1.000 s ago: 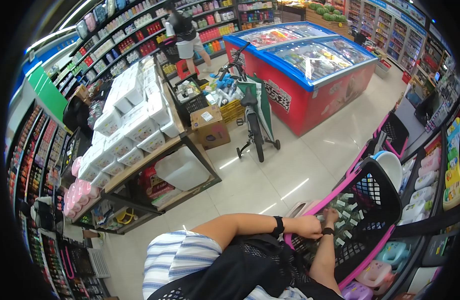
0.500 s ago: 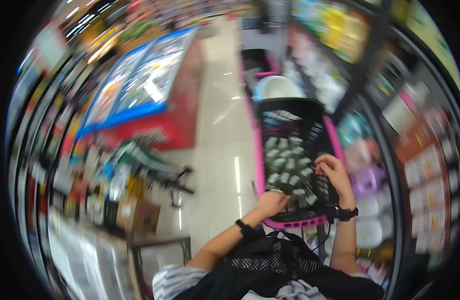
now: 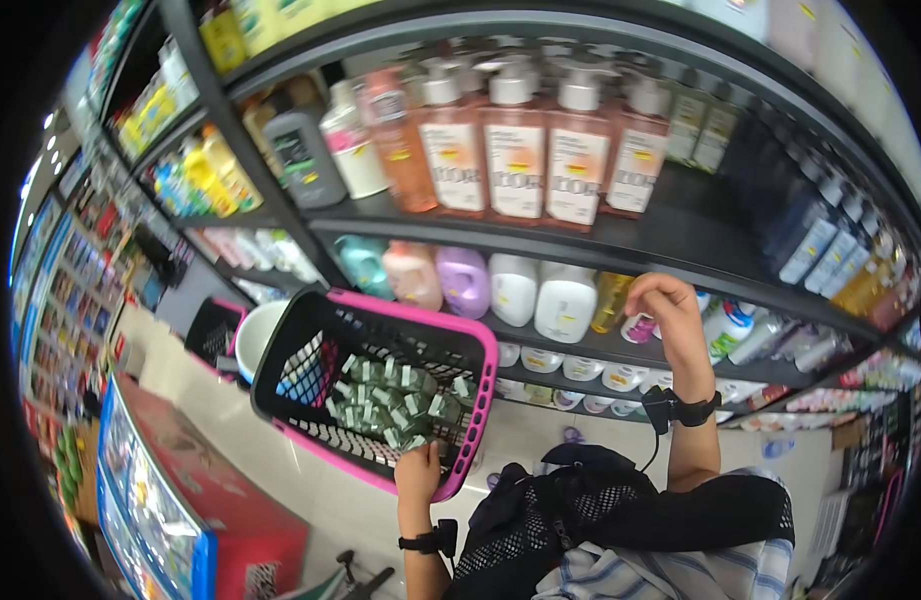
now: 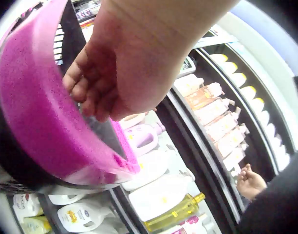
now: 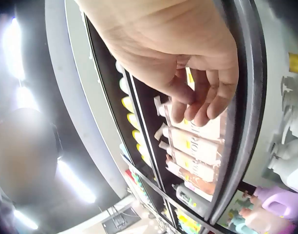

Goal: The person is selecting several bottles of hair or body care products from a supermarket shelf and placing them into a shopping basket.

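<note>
Black plastic basket [image 3: 400,335], pink-rimmed, one. Lies between seven and eight o'clock from the centre of the head view. Contains many small green items with pale tops [image 3: 385,395], heaped loosely across the floor of it.

Left hand [image 3: 417,475], one. At five o'clock of the basket, by the pink rim and close to the nearest green items; fingers bent inward. Fingertips partly hidden: cannot tell whether pinching an item or only resting there. Black wrist strap [image 3: 427,540] below.

Right hand [image 3: 672,318], one. At three o'clock, raised in mid-air before the shelving, well apart from the basket; fingers relaxed and loosely curved.

White basin [image 3: 260,335], one. At ten o'clock of the basket, just beside.

Pump bottles [image 3: 513,150], pinkish, white-labelled, in a row. At one o'clock, upright on the upper shelf.

Purple bottle [image 3: 463,282], one, and white bottles [image 3: 565,305]. On the shelf below, toward twelve and two o'clock.

Red freezer [image 3: 250,535], blue-edged. At eight o'clock.
</note>
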A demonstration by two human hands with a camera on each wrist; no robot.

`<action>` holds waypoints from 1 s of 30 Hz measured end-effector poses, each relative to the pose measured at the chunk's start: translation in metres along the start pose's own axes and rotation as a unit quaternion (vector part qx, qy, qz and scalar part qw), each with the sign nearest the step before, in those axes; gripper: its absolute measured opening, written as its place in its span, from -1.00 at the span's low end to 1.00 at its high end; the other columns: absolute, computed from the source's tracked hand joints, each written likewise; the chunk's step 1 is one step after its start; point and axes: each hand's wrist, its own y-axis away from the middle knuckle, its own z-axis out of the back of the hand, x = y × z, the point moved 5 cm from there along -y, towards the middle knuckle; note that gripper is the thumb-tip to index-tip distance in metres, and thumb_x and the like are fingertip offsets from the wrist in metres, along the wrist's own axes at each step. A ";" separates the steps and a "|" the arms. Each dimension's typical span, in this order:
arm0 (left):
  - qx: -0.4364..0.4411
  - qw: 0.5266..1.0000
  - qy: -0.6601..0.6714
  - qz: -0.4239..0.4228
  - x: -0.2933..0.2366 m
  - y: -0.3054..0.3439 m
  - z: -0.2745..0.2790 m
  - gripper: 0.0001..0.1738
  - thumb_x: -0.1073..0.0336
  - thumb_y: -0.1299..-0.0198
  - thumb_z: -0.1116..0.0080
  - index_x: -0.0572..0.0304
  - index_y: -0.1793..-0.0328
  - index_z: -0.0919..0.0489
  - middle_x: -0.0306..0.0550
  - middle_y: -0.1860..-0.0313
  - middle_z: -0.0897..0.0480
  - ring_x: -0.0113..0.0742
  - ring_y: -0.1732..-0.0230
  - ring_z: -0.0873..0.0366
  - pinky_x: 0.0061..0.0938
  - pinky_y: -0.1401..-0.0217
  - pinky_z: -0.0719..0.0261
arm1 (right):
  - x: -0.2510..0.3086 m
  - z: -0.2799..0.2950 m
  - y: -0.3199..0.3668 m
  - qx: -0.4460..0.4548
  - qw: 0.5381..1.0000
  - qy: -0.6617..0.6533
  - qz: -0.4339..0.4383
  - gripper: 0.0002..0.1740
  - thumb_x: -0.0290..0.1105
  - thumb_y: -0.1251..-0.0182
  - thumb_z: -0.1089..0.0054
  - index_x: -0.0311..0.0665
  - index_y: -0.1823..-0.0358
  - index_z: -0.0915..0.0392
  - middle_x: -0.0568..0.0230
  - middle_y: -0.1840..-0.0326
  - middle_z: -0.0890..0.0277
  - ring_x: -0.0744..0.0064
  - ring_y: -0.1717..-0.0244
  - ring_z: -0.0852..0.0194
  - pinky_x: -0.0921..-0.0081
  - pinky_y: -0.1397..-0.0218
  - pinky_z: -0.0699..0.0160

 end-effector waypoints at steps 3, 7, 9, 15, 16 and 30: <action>0.070 0.994 0.082 -0.015 -0.060 -0.007 0.019 -0.54 0.08 -0.36 0.01 0.30 0.45 -0.62 0.22 0.49 -0.61 0.17 0.40 -0.59 -0.10 0.31 -0.51 | 0.025 0.038 0.007 -0.103 0.986 -0.119 0.044 -0.83 -0.58 -0.35 0.11 -0.34 0.35 -0.50 0.31 0.42 -0.45 0.53 0.41 -0.44 0.61 0.25 -0.42; 0.200 0.943 0.255 -0.074 -0.149 -0.028 0.016 -0.58 0.17 -0.43 0.03 0.39 0.32 -0.62 -0.06 0.48 -0.64 -0.35 0.38 -0.61 -0.43 0.26 -0.54 | 0.045 0.081 0.007 -0.127 0.968 -0.176 0.127 -0.84 -0.58 -0.36 0.18 -0.32 0.37 -0.40 0.31 0.42 -0.32 0.51 0.47 -0.36 0.60 0.36 -0.33; 0.300 0.892 0.299 -0.156 -0.220 -0.040 0.025 -0.66 0.23 -0.45 0.05 0.40 0.19 -0.60 -0.10 0.33 -0.67 -0.37 0.27 -0.61 -0.47 0.12 -0.56 | 0.050 0.103 0.008 -0.116 0.965 -0.196 0.127 -0.83 -0.60 -0.34 0.20 -0.32 0.41 -0.37 0.31 0.45 -0.27 0.53 0.53 -0.31 0.63 0.44 -0.26; 0.369 0.735 0.459 -0.336 -0.443 -0.086 0.081 -0.67 0.28 -0.37 -0.11 0.24 -0.19 -0.47 -0.15 0.01 -0.58 -0.43 0.07 -0.53 -0.51 0.06 -0.53 | 0.055 0.163 0.015 -0.069 0.973 -0.207 0.072 -0.81 -0.66 -0.24 0.22 -0.36 0.48 -0.38 0.31 0.48 -0.27 0.57 0.61 -0.29 0.65 0.49 -0.26; 0.363 0.728 0.481 -0.327 -0.473 -0.101 0.083 -0.64 0.27 -0.36 -0.12 0.23 -0.22 -0.44 -0.12 0.00 -0.57 -0.42 0.08 -0.53 -0.51 0.08 -0.56 | 0.056 0.171 0.015 -0.057 0.973 -0.209 0.079 -0.81 -0.65 -0.25 0.21 -0.36 0.47 -0.39 0.32 0.48 -0.27 0.57 0.61 -0.29 0.65 0.48 -0.28; -0.208 0.878 0.037 -0.430 -0.693 -0.292 0.038 -0.17 -0.17 -0.03 -0.34 0.18 -0.34 -0.42 0.15 -0.32 -0.45 0.05 -0.35 -0.36 -0.23 -0.38 -0.30 | 0.023 0.201 0.008 0.047 0.976 -0.201 0.065 -0.78 -0.57 -0.45 0.15 -0.40 0.33 -0.49 0.30 0.42 -0.48 0.59 0.42 -0.53 0.65 0.28 -0.48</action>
